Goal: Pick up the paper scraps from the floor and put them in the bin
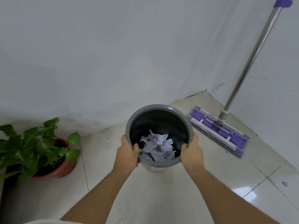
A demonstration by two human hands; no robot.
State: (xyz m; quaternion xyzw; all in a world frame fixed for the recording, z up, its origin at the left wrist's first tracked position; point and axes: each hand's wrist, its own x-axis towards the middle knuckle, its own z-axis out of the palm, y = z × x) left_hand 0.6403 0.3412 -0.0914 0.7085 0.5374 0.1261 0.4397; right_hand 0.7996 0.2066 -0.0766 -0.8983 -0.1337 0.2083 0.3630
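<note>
A round grey bin (155,109) with a dark inside is at the centre of the view, near the white wall. Several crumpled white paper scraps (157,147) lie in its bottom. My left hand (127,153) grips the bin's near left rim, thumb inside. On the near right rim my right hand (191,150) grips the same way. One small purple-tinted scrap (284,183) lies on the floor tiles at the far right.
A potted green plant in a red pot (63,167) stands on the floor to the left. A purple flat mop (218,130) with a metal handle leans in the right corner. Pale glossy tiles cover the floor.
</note>
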